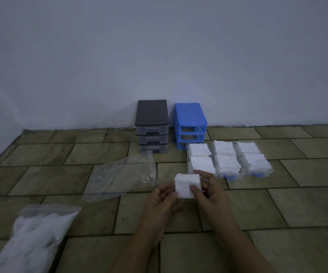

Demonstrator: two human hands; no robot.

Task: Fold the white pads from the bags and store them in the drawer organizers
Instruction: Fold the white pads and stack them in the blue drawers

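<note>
From the head camera, the room was dim: a bare pale wall met a floor of brownish rectangular tiles. Both hands held a folded white pad above the floor, the left hand pinching its left edge, the right hand curled round its right side. Just beyond lay three clear drawers filled with folded pads. Against the wall stood a grey organizer and a blue frame with open slots. An empty clear bag lay left of the hands; a filled bag lay nearer.
</note>
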